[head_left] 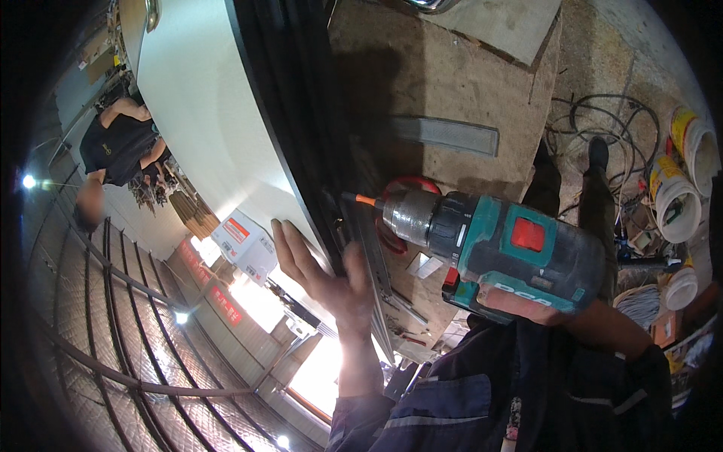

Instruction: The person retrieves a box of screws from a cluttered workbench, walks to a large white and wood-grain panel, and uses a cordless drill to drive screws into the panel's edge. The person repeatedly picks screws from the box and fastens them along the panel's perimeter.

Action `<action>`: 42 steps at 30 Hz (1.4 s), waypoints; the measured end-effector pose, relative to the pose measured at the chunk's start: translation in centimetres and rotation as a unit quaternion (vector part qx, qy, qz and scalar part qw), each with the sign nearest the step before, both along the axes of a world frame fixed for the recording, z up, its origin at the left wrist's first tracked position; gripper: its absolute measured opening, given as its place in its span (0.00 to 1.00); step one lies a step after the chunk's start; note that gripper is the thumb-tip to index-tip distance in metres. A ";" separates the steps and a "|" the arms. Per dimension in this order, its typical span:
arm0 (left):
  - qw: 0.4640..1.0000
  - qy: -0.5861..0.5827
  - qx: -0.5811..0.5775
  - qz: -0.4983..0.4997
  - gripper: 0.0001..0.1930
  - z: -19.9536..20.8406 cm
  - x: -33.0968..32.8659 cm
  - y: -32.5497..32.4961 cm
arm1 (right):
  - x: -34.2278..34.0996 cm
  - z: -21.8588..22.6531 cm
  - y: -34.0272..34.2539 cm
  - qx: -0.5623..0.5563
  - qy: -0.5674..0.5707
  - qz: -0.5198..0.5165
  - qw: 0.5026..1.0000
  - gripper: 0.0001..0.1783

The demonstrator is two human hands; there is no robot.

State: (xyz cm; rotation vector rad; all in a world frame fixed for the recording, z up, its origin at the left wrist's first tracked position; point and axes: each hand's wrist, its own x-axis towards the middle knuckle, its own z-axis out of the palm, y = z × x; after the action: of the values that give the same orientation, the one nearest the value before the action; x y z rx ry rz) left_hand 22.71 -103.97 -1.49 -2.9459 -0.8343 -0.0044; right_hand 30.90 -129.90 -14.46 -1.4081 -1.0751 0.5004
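A large white panel (203,113) with a thick black edge (282,98) stands on my left. Across that edge spreads my left hand (331,290), its fingers stretched along the white face and the thumb over the black side. My right hand (527,303) is wrapped round the handle of a green and black cordless drill (520,241). From the drill's chuck an orange-collared bit (366,200) points at the black edge, just beyond my left thumb. Deep shadow there hides whether the tip touches.
A grey rectangular plate (452,135) and a red-handled tool (407,184) lie on the brown board. At right are coiled black cable (602,113) and several buckets (674,200). A white box (245,245) sits beyond the panel; a person in black (113,147) stands far left.
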 end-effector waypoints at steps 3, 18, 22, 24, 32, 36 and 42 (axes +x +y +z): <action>0.999 0.023 0.019 0.015 0.49 0.0 1.8 -0.8 | 0.5 0.1 -0.2 0.002 0.001 0.016 1.000 0.18; 0.998 0.035 0.014 0.047 0.54 -0.1 2.1 -1.1 | 0.9 0.7 -0.4 0.000 0.067 0.047 0.997 0.17; 0.999 0.030 0.004 0.038 0.54 0.0 2.3 -0.8 | 0.7 1.0 0.1 0.017 0.288 0.064 0.955 0.17; 0.999 0.026 0.002 0.026 0.53 -0.1 2.1 -0.8 | 1.4 1.1 0.1 0.023 0.253 0.054 0.966 0.18; 1.000 -0.005 0.012 0.025 0.45 -0.3 1.9 -0.5 | 2.0 0.9 0.4 0.048 0.336 0.035 0.940 0.20; 0.998 -0.040 0.039 -0.015 0.34 -0.8 1.5 0.0 | 0.9 0.9 -0.1 0.028 0.133 -0.020 0.990 0.20; 0.999 -0.013 0.030 0.007 0.35 -0.3 1.9 -0.4 | 0.8 1.2 -0.1 0.019 0.152 -0.003 0.988 0.19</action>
State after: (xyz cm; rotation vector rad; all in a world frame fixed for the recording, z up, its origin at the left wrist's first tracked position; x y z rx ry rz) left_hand 24.66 -104.37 -1.82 -2.8891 -0.8433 -0.0671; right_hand 31.72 -130.03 -13.26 -1.2544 -0.8290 0.6638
